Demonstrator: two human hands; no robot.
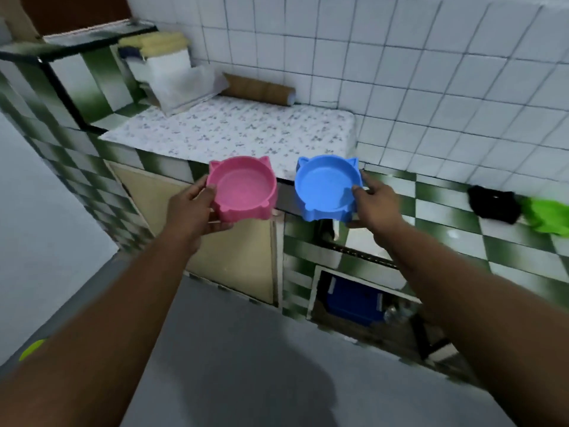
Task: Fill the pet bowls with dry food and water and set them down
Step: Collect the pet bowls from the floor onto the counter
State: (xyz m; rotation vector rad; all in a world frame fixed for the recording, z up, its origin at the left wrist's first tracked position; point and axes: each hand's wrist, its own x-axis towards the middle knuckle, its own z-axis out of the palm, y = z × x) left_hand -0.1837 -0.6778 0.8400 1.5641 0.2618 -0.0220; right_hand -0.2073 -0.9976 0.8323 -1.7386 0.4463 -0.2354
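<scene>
Pink bowl (246, 188) and blue bowl (326, 186) are side by side in the air, just above the middle of my view. The pink one is at 9 o'clock of the blue, with a small gap between them. Both are cat-eared, mouth up and tipped a little toward me, and I see only plain plastic inside each.

The left hand (191, 211) grips the pink bowl at its 8 o'clock edge, thumb over the rim and fingers curled beneath. The right hand (377, 208) grips the blue bowl at its 4 o'clock edge, thumb resting inside the rim.

Both bowls hang in front of the near edge of a counter (234, 131) with a small flowered covering, which lies at 12 o'clock of them. Along the counter's far side a cardboard tube (258, 89) lies against the tiled wall, and at 10 o'clock of the tube stands a white bag (175, 78).

At 6 o'clock of the pink bowl I see a beige cupboard door (234, 251). At 3 o'clock of the blue bowl, well apart from it, a black cloth (492, 204) and a green cloth (548, 215) lie touching on the checked tiles.
</scene>
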